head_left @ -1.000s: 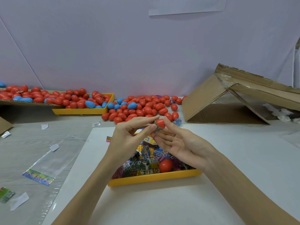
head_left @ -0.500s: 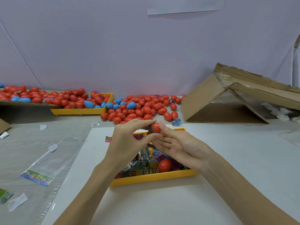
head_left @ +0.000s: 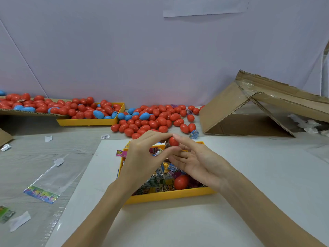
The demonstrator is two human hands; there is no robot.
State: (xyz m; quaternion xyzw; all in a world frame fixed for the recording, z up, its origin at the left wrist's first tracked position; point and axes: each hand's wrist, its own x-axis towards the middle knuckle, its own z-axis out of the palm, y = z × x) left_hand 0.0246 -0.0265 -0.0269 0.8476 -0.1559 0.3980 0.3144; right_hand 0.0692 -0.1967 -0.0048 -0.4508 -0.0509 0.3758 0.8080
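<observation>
A red plastic egg half (head_left: 173, 141) with a small printed packet stuffed in it is held between both hands above a yellow tray (head_left: 170, 194). My left hand (head_left: 144, 154) pinches it from the left with thumb and fingertips. My right hand (head_left: 197, 161) lies palm up under it, index finger and thumb on the red shell. The tray holds several small printed packets (head_left: 160, 180) and another red egg (head_left: 181, 182).
A loose pile of red and blue eggs (head_left: 154, 118) lies behind the tray. A second yellow tray (head_left: 89, 122) with eggs stands at the back left. A collapsed cardboard box (head_left: 249, 111) is at the right. Clear wrappers (head_left: 46, 184) and paper scraps lie on the left.
Both hands have drifted slightly away from me with the egg half. The left fingers have pushed the packet further into the shell.
</observation>
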